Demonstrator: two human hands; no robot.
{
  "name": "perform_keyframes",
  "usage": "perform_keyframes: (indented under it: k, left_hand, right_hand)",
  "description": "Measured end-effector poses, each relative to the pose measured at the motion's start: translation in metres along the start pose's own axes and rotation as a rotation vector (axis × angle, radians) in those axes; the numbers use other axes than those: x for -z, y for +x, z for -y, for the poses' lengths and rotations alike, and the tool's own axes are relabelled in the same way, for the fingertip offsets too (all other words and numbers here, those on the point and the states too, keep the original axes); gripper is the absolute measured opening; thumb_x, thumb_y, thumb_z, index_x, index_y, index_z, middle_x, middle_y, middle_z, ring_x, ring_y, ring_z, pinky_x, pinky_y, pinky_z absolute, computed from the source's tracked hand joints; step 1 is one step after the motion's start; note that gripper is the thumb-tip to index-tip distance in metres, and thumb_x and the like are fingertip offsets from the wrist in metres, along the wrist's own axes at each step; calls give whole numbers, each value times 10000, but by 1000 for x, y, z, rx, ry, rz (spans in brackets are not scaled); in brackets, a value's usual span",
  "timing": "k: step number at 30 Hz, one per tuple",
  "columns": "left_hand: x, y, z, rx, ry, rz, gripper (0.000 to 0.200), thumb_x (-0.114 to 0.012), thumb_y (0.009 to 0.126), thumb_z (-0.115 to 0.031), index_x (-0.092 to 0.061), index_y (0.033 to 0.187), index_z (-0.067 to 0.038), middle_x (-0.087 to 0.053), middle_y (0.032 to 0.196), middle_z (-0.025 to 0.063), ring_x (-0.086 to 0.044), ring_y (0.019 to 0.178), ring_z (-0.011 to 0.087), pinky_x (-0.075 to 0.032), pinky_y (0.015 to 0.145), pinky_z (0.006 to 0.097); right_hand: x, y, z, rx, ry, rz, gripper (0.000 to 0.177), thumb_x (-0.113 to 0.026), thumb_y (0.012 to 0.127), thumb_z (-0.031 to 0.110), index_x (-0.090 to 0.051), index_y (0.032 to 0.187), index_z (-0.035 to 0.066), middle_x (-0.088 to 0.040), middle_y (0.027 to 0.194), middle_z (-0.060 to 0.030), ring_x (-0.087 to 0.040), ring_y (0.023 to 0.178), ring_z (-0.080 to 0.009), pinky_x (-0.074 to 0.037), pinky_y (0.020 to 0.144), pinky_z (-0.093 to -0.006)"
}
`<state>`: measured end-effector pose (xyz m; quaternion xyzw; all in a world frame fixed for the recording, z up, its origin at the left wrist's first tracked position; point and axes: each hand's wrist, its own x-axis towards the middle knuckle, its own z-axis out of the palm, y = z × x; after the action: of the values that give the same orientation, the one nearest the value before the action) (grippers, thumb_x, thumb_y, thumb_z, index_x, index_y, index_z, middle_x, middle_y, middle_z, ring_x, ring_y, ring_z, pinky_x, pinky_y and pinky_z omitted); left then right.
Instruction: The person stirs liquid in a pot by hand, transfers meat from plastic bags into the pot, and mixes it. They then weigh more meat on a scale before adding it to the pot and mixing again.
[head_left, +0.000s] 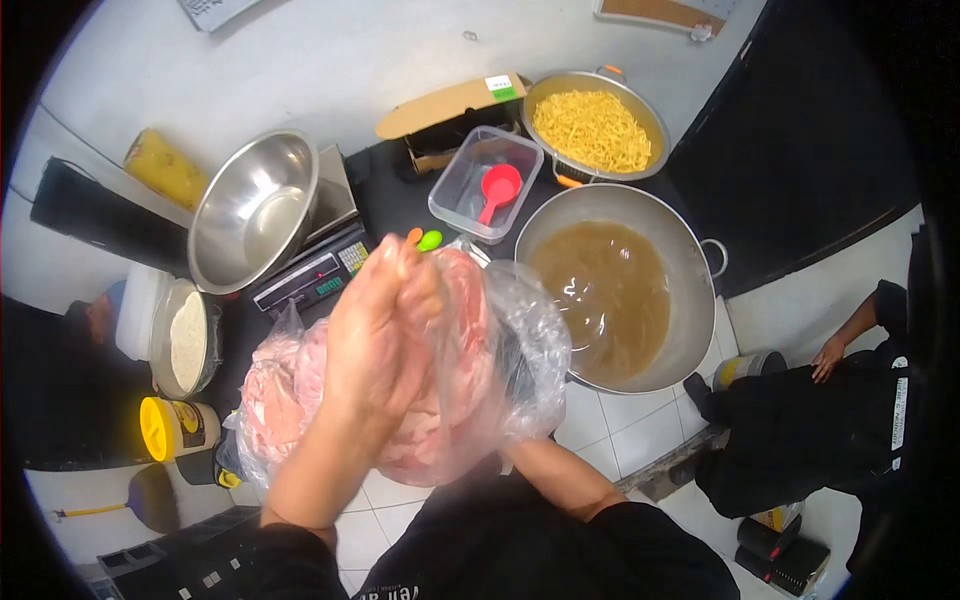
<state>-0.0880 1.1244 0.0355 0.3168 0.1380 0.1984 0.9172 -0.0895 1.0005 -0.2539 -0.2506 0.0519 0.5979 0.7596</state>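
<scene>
At the near edge of the table (385, 195), the bag of meat (465, 370), stretched roughly left to right, is gripped by the left hand (385, 330); the right hand is hidden by it, its grip untellable. Beyond, the left is obstructed by the scale (312, 277), the right by the pot (692, 300).

Single head-worn view, close, forward and down.

Bright light glints off the brown liquid (612, 285) and plastic bag (532, 335); lines bow toward black, rounded edges.
</scene>
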Motion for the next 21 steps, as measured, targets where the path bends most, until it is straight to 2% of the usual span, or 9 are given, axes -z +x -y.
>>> perform_keyframes:
  k: [1, 4, 7, 11, 14, 17, 19, 20, 21]
  left_hand:
    - [-17, 2, -8, -25, 80, 37, 222, -432, 1020, -222, -454, 829, -110, -357, 686, -40, -354, 616, 91, -341, 584, 248]
    - [-59, 17, -24, 57, 29, 204, 192, -421, 1020, -191, -450, 851, -104, -372, 692, -39, -352, 614, 90, -338, 573, 240]
    - [-101, 24, -52, -35, 55, 171, 175, -409, 1019, -171, -453, 868, -93, -382, 695, -29, -345, 604, 95, -341, 563, 244]
    - [-126, 19, -90, -22, -32, 263, 167, -368, 1025, -147, -459, 900, -86, -394, 713, -18, -335, 592, 102, -342, 547, 252]
    - [-130, 24, -99, -36, -11, 272, 174, -351, 1035, -157, -459, 920, -84, -398, 725, -20, -332, 589, 103, -335, 538, 250]
    - [-107, 38, -98, -76, 12, 318, 189, -351, 1040, -170, -450, 901, -88, -385, 726, -23, -327, 585, 105, -337, 536, 251]
    - [-80, 46, -84, -232, 37, 304, 158, -442, 1016, -233, -491, 988, -85, -492, 767, -19, -411, 620, 79, -380, 554, 234]
    - [-78, 49, -67, -228, 32, 303, 158, -442, 1016, -233, -491, 988, -85, -492, 767, -19, -411, 620, 79, -380, 554, 234]
    - [-76, 48, -46, -386, 177, 90, 222, -489, 997, -259, -494, 1097, -61, -547, 848, 6, -481, 697, 104, -422, 633, 258]
  right_hand:
    - [-8, 2, 7, 31, 3, 17, 722, -414, 925, 552, -240, 1503, 156, -308, 1506, -104, -352, 1345, -269, -343, 1090, -421]
    - [-34, 6, 36, 118, 20, 86, 728, -404, 922, 563, -239, 1504, 157, -305, 1508, -104, -347, 1349, -271, -339, 1093, -421]
    - [-55, 1, 75, 192, 33, 143, 734, -395, 918, 574, -238, 1504, 159, -301, 1511, -103, -341, 1353, -273, -334, 1096, -422]
    - [-71, -5, 132, 270, 31, 194, 743, -383, 914, 588, -237, 1505, 162, -297, 1514, -103, -334, 1358, -276, -329, 1100, -423]
    - [-67, -11, 172, 306, 46, 202, 750, -373, 911, 599, -236, 1505, 164, -293, 1516, -103, -329, 1361, -278, -324, 1103, -423]
    - [-44, -26, 200, 321, 64, 170, 757, -364, 907, 610, -235, 1506, 165, -290, 1518, -102, -324, 1365, -280, -320, 1106, -424]
    - [-24, -37, 210, 322, 84, 140, 761, -357, 905, 617, -235, 1506, 167, -288, 1520, -102, -320, 1367, -281, -317, 1108, -424]
    - [-13, -41, 214, 320, 94, 126, 764, -354, 904, 621, -235, 1506, 167, -287, 1521, -102, -318, 1369, -282, -316, 1109, -425]
    - [-6, -45, 217, 315, 105, 119, 766, -351, 903, 624, -234, 1507, 168, -285, 1522, -102, -316, 1370, -283, -315, 1110, -425]
